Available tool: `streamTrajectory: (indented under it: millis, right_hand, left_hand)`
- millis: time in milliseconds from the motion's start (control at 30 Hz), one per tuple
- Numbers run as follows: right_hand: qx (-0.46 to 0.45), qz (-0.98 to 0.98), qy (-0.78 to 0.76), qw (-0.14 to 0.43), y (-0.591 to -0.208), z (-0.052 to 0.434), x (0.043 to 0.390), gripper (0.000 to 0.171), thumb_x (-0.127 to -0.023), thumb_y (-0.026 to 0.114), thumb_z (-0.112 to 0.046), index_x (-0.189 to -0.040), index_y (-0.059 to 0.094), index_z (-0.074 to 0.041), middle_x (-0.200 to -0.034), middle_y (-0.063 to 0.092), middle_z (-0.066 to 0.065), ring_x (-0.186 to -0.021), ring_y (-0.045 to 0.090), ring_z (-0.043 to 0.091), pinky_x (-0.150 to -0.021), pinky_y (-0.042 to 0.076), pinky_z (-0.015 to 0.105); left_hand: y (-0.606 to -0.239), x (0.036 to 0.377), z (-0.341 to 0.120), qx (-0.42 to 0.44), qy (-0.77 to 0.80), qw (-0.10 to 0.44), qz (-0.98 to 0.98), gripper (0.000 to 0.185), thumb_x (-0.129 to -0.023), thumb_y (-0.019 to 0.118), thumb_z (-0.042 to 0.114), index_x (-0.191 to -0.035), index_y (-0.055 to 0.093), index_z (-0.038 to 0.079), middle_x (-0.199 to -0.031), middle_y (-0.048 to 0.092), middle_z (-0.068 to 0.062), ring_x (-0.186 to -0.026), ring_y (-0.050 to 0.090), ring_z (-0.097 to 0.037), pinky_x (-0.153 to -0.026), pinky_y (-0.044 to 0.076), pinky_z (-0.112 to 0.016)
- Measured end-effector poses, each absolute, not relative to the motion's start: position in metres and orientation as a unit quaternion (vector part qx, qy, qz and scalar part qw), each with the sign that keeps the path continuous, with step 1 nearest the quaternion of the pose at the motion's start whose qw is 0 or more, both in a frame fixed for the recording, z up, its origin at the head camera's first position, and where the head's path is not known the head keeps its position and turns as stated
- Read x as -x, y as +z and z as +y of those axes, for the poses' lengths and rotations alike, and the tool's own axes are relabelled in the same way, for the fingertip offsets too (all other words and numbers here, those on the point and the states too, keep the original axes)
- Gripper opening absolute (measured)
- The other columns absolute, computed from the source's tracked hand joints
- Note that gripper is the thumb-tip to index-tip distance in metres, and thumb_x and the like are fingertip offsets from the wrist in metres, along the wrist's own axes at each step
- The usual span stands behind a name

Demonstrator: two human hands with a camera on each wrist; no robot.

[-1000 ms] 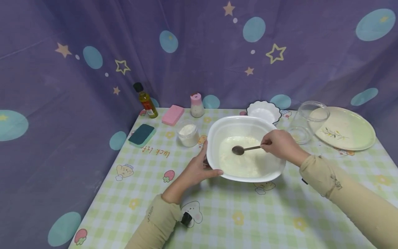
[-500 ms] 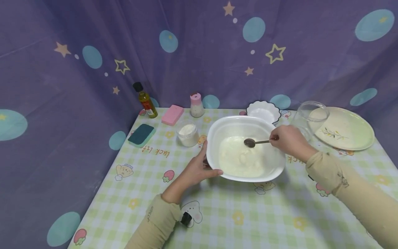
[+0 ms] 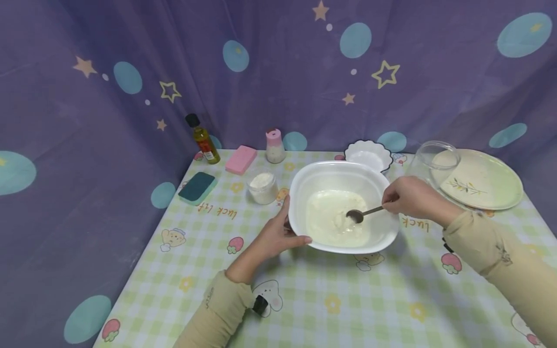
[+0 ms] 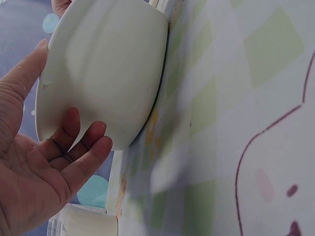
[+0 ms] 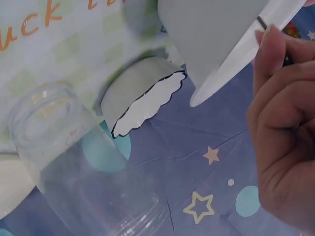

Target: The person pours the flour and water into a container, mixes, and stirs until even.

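While the left hand grips the white bowl's rim mid-frame, fingers curled under, the right hand pinches a spoon dipped in white batter.

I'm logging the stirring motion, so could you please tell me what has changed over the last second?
The right hand carried the spoon from the middle of the large white bowl toward its right side, first up toward the far wall, then back down into the white mixture. The right arm drew rightward with it. The left hand kept holding the bowl's left rim, and the bowl stayed in place.
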State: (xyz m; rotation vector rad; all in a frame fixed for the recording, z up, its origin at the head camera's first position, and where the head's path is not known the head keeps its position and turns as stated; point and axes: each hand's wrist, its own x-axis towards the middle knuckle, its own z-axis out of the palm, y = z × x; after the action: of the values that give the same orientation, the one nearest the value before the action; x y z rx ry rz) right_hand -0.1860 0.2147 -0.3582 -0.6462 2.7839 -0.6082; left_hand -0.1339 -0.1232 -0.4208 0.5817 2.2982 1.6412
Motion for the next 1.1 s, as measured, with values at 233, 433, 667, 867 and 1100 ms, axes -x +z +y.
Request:
streamTrajectory:
  millis: [233, 433, 667, 867, 1100]
  right_hand:
    - [0.231, 0.924, -0.263, 0.152, -0.366, 0.207, 0.183, 0.01, -0.085, 0.068, -0.005, -0.079, 0.074, -0.01, -0.069, 0.067, -0.004, -0.062, 0.057, 0.012, -0.056, 0.048, 0.03]
    - [0.242, 0.914, -0.289, 0.153, -0.373, 0.195, 0.182, 0.013, -0.086, 0.067, -0.005, -0.077, 0.073, -0.011, -0.064, 0.064, -0.006, -0.057, 0.055, 0.013, -0.053, 0.048, 0.03]
    - [0.258, 0.912, -0.3, 0.109, -0.384, 0.178, 0.182, 0.012, -0.085, 0.069, -0.004, -0.076, 0.074, -0.01, -0.061, 0.062, -0.007, -0.054, 0.052, 0.011, -0.053, 0.046, 0.029]
    - [0.277, 0.918, -0.281, 0.034, -0.395, 0.164, 0.187, 0.014, -0.083, 0.07, -0.004, -0.073, 0.074, -0.012, -0.064, 0.063, -0.01, -0.06, 0.051, 0.008, -0.059, 0.045, 0.029]
    - [0.252, 0.931, -0.265, -0.013, -0.396, 0.162, 0.197, 0.012, -0.083, 0.068, -0.004, -0.073, 0.073, -0.01, -0.063, 0.064, -0.007, -0.06, 0.053, 0.009, -0.061, 0.045, 0.032]
  left_hand:
    - [-0.438, 0.142, -0.127, -0.194, 0.549, 0.125, 0.803, 0.119, -0.078, 0.084, 0.017, -0.158, -0.005, 0.026, -0.132, 0.058, -0.021, -0.11, 0.063, -0.031, -0.089, 0.053, -0.041]
    - [-0.439, 0.142, -0.128, -0.191, 0.545, 0.13, 0.806, 0.12, -0.078, 0.084, 0.02, -0.158, -0.006, 0.025, -0.13, 0.059, -0.021, -0.11, 0.063, -0.031, -0.088, 0.053, -0.04]
    - [-0.439, 0.141, -0.127, -0.195, 0.546, 0.128, 0.804, 0.119, -0.079, 0.084, 0.016, -0.158, -0.005, 0.025, -0.128, 0.06, -0.021, -0.108, 0.064, -0.031, -0.089, 0.053, -0.044]
    - [-0.438, 0.14, -0.127, -0.196, 0.546, 0.129, 0.804, 0.119, -0.079, 0.083, 0.016, -0.158, -0.006, 0.023, -0.127, 0.061, -0.021, -0.109, 0.063, -0.032, -0.089, 0.053, -0.042]
    - [-0.438, 0.141, -0.126, -0.194, 0.544, 0.127, 0.807, 0.118, -0.079, 0.083, 0.017, -0.158, -0.005, 0.025, -0.126, 0.062, -0.02, -0.108, 0.064, -0.029, -0.088, 0.053, -0.04]
